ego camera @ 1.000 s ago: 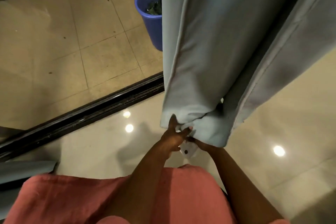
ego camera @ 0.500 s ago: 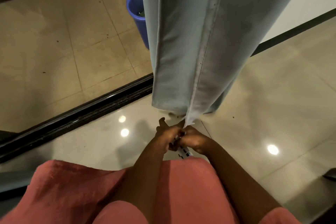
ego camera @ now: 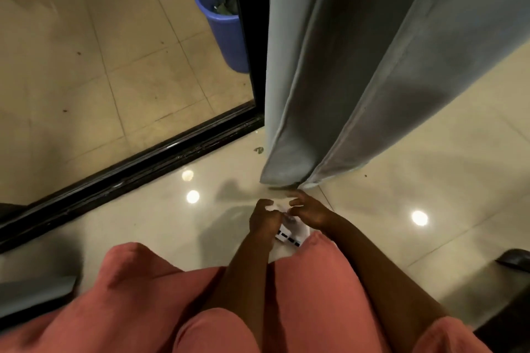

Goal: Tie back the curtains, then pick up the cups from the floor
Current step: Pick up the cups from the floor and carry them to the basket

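I now see the curtain (ego camera: pixel 358 80) hanging free, my left hand (ego camera: pixel 265 216) and right hand (ego camera: pixel 308 209) instead pinching a white cup (ego camera: pixel 292 233) near the floor (ego camera: pixel 143 223) — tying apparently abandoned.

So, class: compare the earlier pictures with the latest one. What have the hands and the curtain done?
The left hand and right hand have let go of the grey curtain, whose hem now hangs free just above them. Both now pinch a small white item between them; what it is cannot be told. The blue bucket stays behind the door track.
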